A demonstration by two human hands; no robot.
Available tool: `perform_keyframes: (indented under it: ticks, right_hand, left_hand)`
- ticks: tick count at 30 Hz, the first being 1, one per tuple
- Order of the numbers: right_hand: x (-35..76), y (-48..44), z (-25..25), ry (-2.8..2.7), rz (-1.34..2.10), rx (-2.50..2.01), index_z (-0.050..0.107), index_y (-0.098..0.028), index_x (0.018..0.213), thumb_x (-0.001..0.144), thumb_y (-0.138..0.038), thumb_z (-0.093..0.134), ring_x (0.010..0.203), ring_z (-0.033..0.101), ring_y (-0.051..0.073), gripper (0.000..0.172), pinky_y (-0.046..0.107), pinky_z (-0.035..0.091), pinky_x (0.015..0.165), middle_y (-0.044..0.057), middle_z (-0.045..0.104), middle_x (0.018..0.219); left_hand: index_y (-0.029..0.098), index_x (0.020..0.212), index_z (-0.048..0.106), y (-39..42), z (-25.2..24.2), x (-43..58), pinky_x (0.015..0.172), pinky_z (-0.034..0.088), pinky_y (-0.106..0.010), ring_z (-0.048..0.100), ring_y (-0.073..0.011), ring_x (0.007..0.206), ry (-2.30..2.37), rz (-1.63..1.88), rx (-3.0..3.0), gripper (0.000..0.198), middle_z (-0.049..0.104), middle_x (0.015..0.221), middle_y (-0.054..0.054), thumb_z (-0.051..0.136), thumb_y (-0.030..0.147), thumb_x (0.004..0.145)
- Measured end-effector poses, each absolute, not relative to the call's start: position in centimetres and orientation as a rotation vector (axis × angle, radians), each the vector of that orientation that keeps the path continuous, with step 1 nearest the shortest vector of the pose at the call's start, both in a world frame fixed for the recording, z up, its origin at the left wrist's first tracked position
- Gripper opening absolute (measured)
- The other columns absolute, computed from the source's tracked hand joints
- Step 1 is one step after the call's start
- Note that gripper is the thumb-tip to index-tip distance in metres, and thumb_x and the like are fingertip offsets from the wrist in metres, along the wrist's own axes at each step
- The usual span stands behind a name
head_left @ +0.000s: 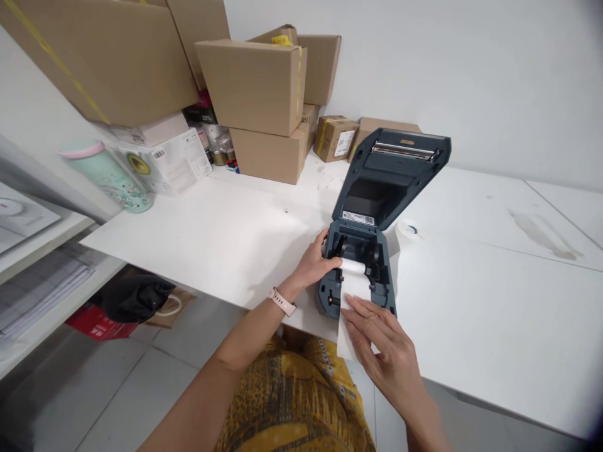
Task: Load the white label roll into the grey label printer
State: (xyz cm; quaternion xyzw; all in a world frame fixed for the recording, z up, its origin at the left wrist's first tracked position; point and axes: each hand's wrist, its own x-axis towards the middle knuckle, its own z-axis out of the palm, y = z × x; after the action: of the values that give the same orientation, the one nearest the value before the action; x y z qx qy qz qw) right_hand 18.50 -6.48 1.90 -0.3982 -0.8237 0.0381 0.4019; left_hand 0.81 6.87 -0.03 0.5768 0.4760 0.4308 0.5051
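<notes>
A dark blue-grey label printer point(325, 295) stands on the white table with its lid point(400, 182) raised. Inside it sits a white label roll point(352, 266), and a strip of label paper point(354, 287) runs from it over the front edge, hanging down. My left hand point(313, 263) grips the printer's left wall, its thumb reaching inside to the roll's left end. The stretched fingers of my right hand point(384, 336) lie on the paper strip at the printer's front; my right thumb is hard to make out.
Another white roll point(409, 231) lies just right of the printer. Cardboard boxes point(254, 88) are stacked at the back, with a small taped box point(335, 138) beside them. A mint tumbler point(110, 176) and a white product box point(164, 164) stand at the left. Shelves point(47, 232) adjoin the table.
</notes>
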Motion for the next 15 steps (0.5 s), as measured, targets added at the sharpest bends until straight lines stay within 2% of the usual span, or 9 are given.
perform_keyframes:
  ticks: [5, 9, 11, 15]
  right_hand:
    - [18.3, -6.7, 1.8, -2.076, 0.103, -1.024, 0.069, -0.025, 0.127, 0.091, -0.007, 0.062, 0.115, 0.072, 0.027, 0.041, 0.046, 0.064, 0.091, 0.009, 0.073, 0.129]
    - [18.5, -6.8, 2.1, -2.088, 0.118, -0.997, 0.071, -0.024, 0.123, 0.092, -0.007, 0.063, 0.117, 0.071, 0.025, 0.036, 0.043, 0.063, 0.093, 0.009, 0.074, 0.128]
    - [19.5, -6.3, 2.8, -2.088, 0.161, -0.995, 0.072, -0.025, 0.122, 0.095, -0.013, 0.062, 0.117, 0.071, 0.025, 0.032, 0.042, 0.063, 0.094, 0.007, 0.075, 0.126]
    - [22.6, -2.3, 5.9, -2.014, 0.128, -1.054, 0.074, -0.021, 0.121, 0.099, -0.033, 0.059, 0.121, 0.069, 0.027, 0.029, 0.044, 0.060, 0.098, 0.010, 0.072, 0.131]
  left_hand:
    - [0.028, 0.155, 0.041, 7.0, 0.1, 0.7, 0.120, 0.038, -0.052, 0.046, -0.0335, 0.145, 1.149, 1.029, 1.379, 0.085, 0.052, 0.155, -0.009, 0.075, 0.031, 0.077]
    - [0.028, 0.161, 0.028, 4.6, 0.6, 0.4, 0.125, 0.032, -0.052, 0.036, -0.0336, 0.153, 1.117, 1.038, 1.402, 0.090, 0.036, 0.167, -0.010, 0.073, 0.040, 0.084]
    - [0.028, 0.164, 0.017, 2.2, 1.0, 0.3, 0.128, 0.026, -0.051, 0.027, -0.0331, 0.157, 1.088, 1.029, 1.457, 0.097, 0.025, 0.171, -0.009, 0.073, 0.044, 0.086]
    - [0.030, 0.165, 0.007, -2.5, 1.5, 0.2, 0.129, 0.023, -0.054, 0.021, -0.0359, 0.158, 1.167, 0.942, 1.456, 0.109, 0.021, 0.172, -0.011, 0.077, 0.047, 0.083]
